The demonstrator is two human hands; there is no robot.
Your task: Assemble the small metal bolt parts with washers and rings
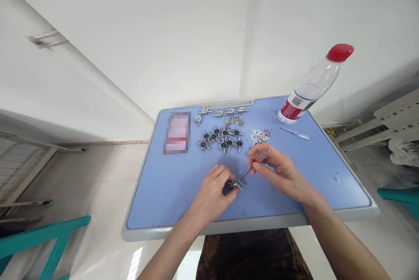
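Near the front of the blue table, my left hand (216, 188) pinches a small metal valve-like fitting (236, 184) with side stubs against the tabletop. My right hand (278, 169) is closed round the clear handle of a screwdriver (262, 156). Its thin shaft slants down to the left, and the tip meets the fitting; exactly where it touches is too small to tell. Behind my hands lie several similar fittings with black round centres (224, 145). Flat metal plates with holes (258, 136) and tiny screws lie just beyond my right hand, which partly hides them.
A second screwdriver (296, 133) lies at the right, below a tilted-looking plastic bottle (303, 92) with a red cap. More metal parts (231, 112) line the back of the blue table (157, 192). A blurred-out rectangular object (177, 132) is at the left. Teal stools flank the table.
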